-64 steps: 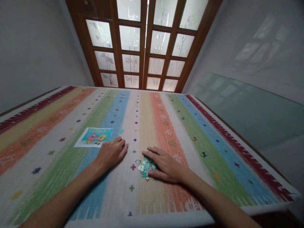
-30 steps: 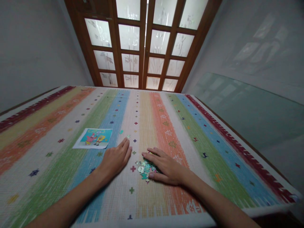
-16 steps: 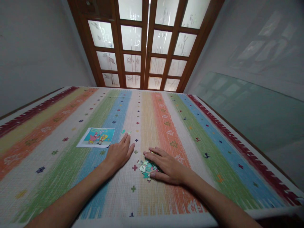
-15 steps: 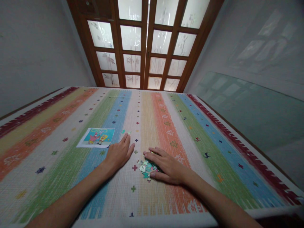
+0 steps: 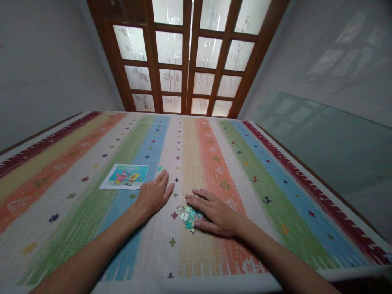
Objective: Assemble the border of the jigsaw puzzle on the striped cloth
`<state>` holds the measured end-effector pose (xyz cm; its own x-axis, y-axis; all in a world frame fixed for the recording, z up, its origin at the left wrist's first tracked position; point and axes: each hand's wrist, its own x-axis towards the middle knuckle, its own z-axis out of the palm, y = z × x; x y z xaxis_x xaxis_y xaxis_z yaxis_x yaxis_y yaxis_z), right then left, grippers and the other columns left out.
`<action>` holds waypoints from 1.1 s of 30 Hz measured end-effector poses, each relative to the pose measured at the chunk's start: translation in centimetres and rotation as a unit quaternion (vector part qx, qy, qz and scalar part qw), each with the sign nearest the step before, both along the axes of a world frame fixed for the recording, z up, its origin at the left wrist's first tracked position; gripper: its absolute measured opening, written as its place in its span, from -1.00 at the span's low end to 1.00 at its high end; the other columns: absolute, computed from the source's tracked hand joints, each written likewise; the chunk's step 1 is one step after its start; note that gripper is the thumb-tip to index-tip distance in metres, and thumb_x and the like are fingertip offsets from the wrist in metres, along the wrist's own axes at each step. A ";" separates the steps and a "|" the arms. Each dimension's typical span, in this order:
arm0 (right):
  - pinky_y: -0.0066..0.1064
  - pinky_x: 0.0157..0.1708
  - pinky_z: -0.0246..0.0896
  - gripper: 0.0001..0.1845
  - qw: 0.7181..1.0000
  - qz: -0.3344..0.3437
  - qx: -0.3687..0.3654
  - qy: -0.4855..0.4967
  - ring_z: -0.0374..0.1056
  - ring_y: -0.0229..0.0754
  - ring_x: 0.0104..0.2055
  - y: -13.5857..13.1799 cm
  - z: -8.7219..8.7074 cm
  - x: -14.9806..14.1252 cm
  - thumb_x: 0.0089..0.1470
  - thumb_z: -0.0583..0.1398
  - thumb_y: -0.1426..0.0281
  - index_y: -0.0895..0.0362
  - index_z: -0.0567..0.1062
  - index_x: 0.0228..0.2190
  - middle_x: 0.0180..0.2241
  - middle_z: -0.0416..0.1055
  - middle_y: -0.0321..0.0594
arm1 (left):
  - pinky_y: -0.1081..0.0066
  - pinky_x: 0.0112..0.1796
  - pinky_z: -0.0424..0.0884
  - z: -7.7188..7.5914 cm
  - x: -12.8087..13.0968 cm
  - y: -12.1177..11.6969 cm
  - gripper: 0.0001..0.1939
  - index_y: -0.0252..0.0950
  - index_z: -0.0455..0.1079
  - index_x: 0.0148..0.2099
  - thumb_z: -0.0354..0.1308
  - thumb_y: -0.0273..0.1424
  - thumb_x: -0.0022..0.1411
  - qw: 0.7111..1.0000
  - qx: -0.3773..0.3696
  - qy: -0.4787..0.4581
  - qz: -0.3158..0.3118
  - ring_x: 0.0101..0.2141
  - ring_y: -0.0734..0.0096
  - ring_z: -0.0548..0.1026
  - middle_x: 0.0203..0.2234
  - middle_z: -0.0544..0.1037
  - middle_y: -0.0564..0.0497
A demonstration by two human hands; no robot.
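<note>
Two small puzzle pieces [image 5: 159, 168], pale green and teal, lie close together on the cloth right of the picture card. The fingertips of my left hand [image 5: 154, 195] rest at the near edge of these pieces, fingers stretched out and partly covering one of them; whether the pieces interlock, I cannot tell. A heap of jigsaw pieces [image 5: 187, 216] in teal, green and cream sits nearer to me. My right hand [image 5: 216, 214] lies palm down over the heap's right side, fingers spread, hiding part of it.
A printed picture card [image 5: 125, 178] with cartoon figures lies left of my left hand. A striped, patterned tablecloth [image 5: 196, 163] covers the large table. Beyond its far edge stand wooden doors [image 5: 186, 61] with frosted panes. A glass panel [image 5: 306, 134] leans along the right wall.
The piece under my left fingertips has slid slightly left and away from me, closing the gap to the other piece. My right hand has stayed on the heap.
</note>
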<state>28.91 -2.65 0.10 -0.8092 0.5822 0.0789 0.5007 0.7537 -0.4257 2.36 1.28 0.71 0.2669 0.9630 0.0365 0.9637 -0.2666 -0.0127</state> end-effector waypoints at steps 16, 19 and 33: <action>0.06 0.44 -0.11 -0.32 1.000 0.002 0.002 -0.005 -0.06 0.09 0.49 0.0 0.2 0.0 0.42 0.05 0.03 0.17 0.23 0.36 0.41 0.15 -0.02 | 0.11 -0.10 0.58 0.5 -0.8 0.4 -0.56 -0.31 0.28 0.32 -0.08 -0.22 0.56 1.000 -0.009 -0.008 -0.005 0.03 -0.03 0.60 0.38 0.28 -0.21; 0.06 0.44 -0.13 -0.33 1.000 0.004 0.005 -0.009 -0.06 0.09 0.49 0.0 0.2 0.0 0.43 0.05 0.04 0.17 0.24 0.36 0.42 0.14 -0.04 | 0.08 -0.07 0.56 0.4 -0.8 0.5 -0.55 -0.31 0.27 0.33 -0.07 -0.21 0.56 1.000 -0.003 -0.011 0.009 0.03 -0.04 0.60 0.39 0.25 -0.25; 0.08 0.42 -0.09 -0.34 1.000 0.008 0.020 -0.001 -0.04 0.09 0.48 0.1 -0.2 0.0 0.42 0.06 0.06 0.11 0.23 0.38 0.41 0.16 -0.04 | 0.15 -0.09 0.56 0.5 -0.8 0.4 -0.53 -0.30 0.22 0.37 -0.11 -0.21 0.56 1.000 -0.017 0.002 0.016 0.04 -0.01 0.58 0.39 0.26 -0.20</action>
<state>28.95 -2.59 -0.07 -0.8181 0.5663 0.0999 0.4903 0.7777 -0.3934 1.61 1.69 1.25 0.2351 0.9720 0.0032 0.9719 -0.2351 -0.0084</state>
